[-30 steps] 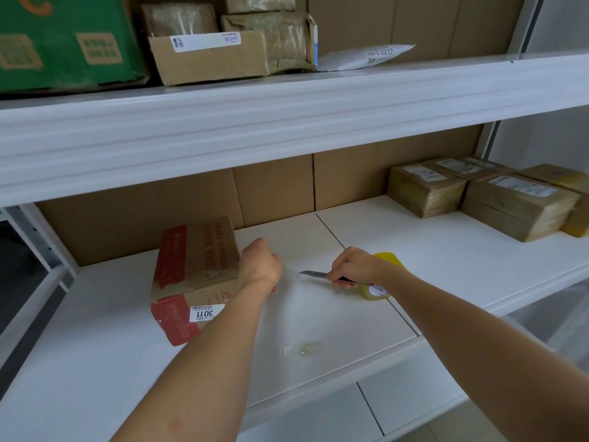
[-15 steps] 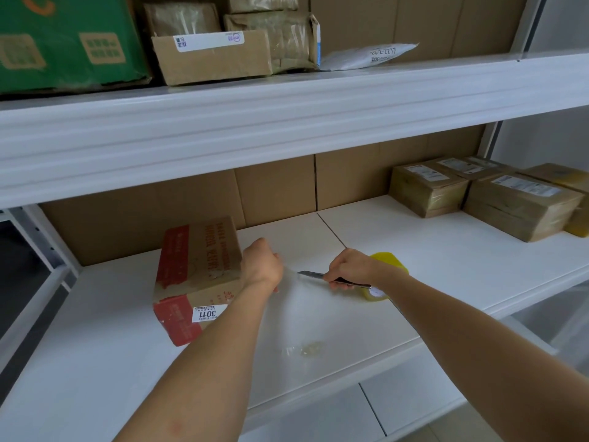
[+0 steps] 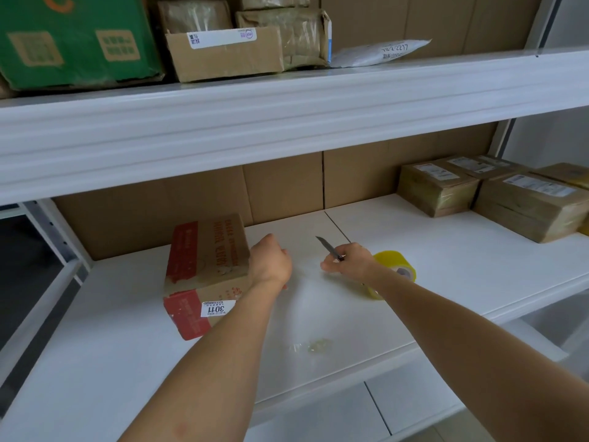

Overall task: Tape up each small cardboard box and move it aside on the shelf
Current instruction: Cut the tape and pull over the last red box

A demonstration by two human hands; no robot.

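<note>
Red-and-brown cardboard box (image 3: 207,266), "3011" label; left hand (image 3: 269,261) fingers curled beside it; right hand (image 3: 349,258) gripping knife (image 3: 328,247).

this looks like a parcel stockroom or small warehouse: white metal shelving (image 3: 287,122) backed with plain cardboard sheets (image 3: 287,186). the upper shelf holds a green carton (image 3: 73,39), taped brown boxes (image 3: 223,52) and a white mailer bag (image 3: 382,52), each with printed labels. to the right sit sealed, labelled parcels (image 3: 529,205), with a roll of yellow packing tape (image 3: 395,266) nearby.
</note>
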